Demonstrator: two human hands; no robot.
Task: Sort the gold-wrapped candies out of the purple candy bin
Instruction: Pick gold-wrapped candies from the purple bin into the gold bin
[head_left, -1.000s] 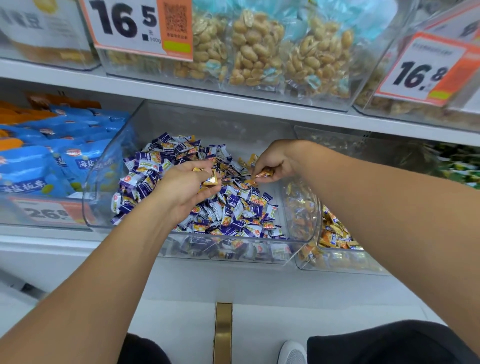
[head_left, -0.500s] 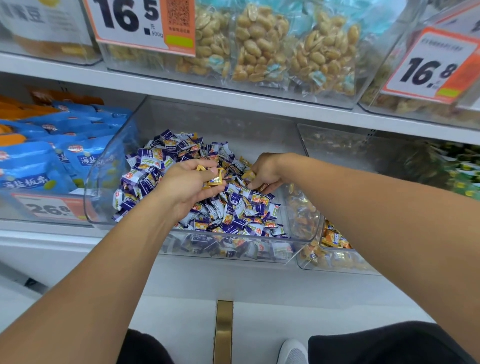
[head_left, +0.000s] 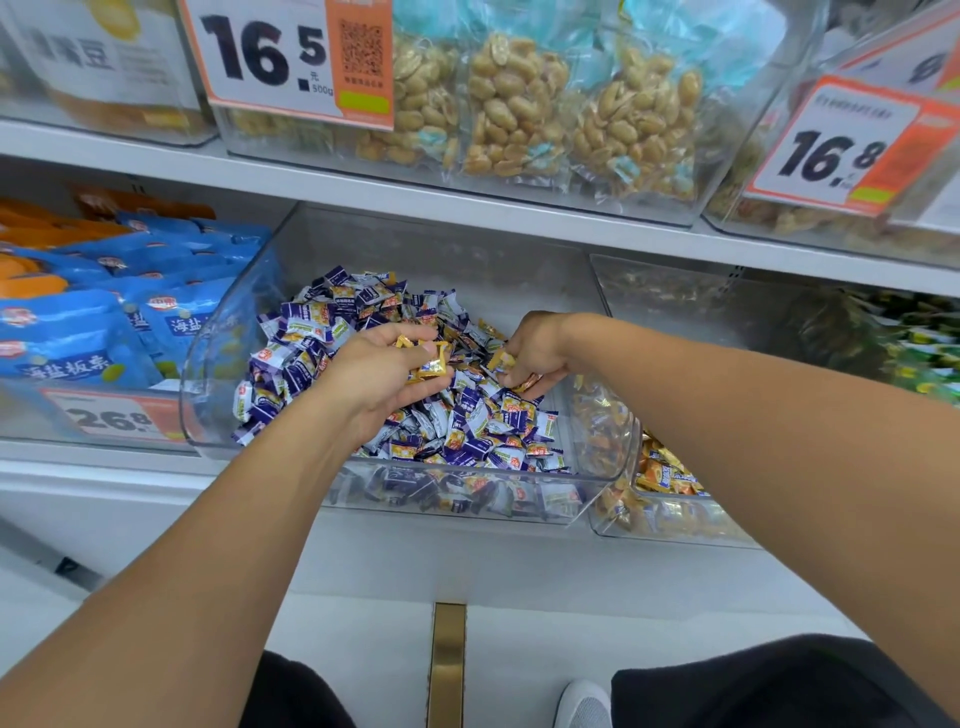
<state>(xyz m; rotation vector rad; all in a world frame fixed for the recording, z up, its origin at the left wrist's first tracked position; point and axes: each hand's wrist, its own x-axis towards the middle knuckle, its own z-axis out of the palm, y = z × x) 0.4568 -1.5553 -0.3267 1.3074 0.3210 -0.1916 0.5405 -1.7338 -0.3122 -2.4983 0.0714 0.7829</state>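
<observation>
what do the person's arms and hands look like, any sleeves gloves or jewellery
Both arms are bare from the bottom edge of the picture up to the wrists: no sleeves show. The left hand and the right hand wear no gloves, and no watch, bracelet or ring is visible on the parts in view. Lower down, dark trousers and the toe of a light shoe show.

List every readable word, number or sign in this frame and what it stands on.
"16.5", "500g": price tag on the upper peanut bin; its QR code small print is too blurred.
"16.8": price tag on the upper right bin.
"26.8": price tag on the blue packet bin.
"海盐板栗": blue packets.
Purple candy wrappers: print too small to read.
</observation>
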